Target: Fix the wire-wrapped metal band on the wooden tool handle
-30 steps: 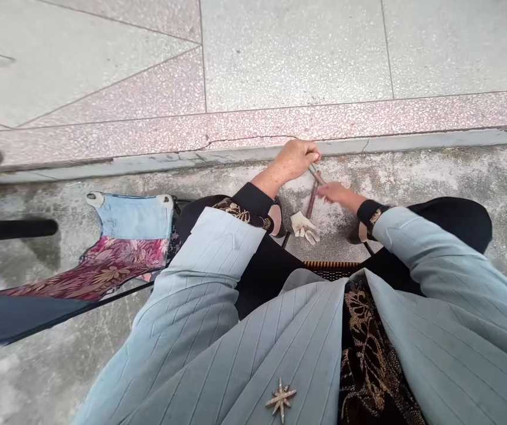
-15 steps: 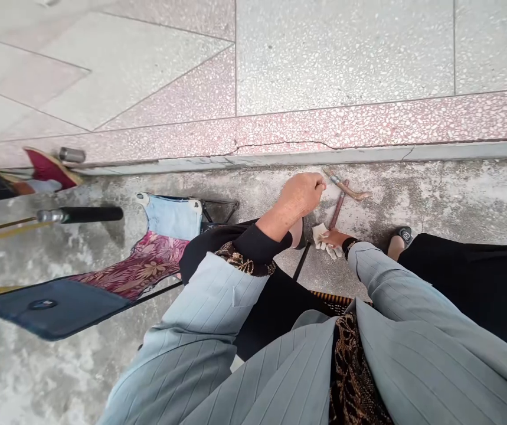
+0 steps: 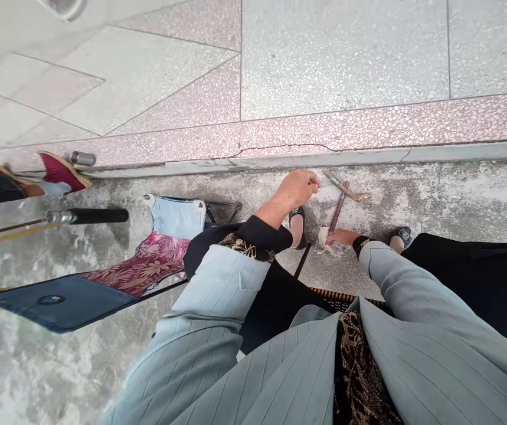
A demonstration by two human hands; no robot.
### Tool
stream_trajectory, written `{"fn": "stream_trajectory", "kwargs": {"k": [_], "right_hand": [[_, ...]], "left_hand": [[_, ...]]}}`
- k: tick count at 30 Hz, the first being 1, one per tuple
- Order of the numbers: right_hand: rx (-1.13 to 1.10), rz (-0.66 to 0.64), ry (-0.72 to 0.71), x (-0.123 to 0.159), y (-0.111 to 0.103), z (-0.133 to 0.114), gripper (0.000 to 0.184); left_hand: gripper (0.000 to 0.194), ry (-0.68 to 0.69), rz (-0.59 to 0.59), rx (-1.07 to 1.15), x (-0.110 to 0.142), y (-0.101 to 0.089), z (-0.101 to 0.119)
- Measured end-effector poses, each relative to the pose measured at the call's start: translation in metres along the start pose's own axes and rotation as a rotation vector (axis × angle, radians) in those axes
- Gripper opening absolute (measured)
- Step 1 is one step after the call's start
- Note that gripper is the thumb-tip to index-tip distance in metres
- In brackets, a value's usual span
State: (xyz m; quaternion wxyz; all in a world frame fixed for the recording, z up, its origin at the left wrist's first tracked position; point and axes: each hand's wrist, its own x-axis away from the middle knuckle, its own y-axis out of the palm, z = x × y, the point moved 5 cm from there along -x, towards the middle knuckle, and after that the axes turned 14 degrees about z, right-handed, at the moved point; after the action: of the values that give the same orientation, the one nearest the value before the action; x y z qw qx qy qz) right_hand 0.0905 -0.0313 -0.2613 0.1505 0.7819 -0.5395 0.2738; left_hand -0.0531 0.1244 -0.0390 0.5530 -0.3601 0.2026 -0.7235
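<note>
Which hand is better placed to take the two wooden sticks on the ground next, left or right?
Left, probably: the left hand is close beside the wooden sticks, while the right hand is down on the white glove.

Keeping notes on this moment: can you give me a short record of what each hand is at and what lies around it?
left hand: closed, just short of a bent wooden stick
right hand: on a crumpled white cloth
nearby: a darker wooden stick, crossing the bent one
ground: rough concrete below a terrazzo step
also: floral fabric on a black frame
</note>
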Motion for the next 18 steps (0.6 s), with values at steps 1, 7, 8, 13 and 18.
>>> {"fn": "stream_trajectory", "kwargs": {"k": [1,7,8,13,18], "right_hand": [[0.025,-0.094,0.074,0.002,-0.007,-0.004,0.026],[0.043,-0.239,0.233,0.018,-0.086,-0.07,0.052],[0.009,-0.238,0.199,0.023,-0.101,-0.087,0.058],[-0.018,-0.173,-0.099,0.067,-0.16,-0.173,0.071],[-0.026,-0.16,-0.348,0.117,-0.175,-0.235,0.079]], "left_hand": [[0.015,-0.018,-0.001,0.045,-0.003,0.001,0.0],[0.015,-0.079,-0.033,0.196,-0.009,0.003,0.011],[0.015,-0.071,-0.036,0.174,-0.009,0.002,0.013],[0.018,0.178,0.015,-0.081,-0.01,-0.001,0.024],[0.015,0.326,0.158,-0.035,0.0,-0.003,0.043]]}}
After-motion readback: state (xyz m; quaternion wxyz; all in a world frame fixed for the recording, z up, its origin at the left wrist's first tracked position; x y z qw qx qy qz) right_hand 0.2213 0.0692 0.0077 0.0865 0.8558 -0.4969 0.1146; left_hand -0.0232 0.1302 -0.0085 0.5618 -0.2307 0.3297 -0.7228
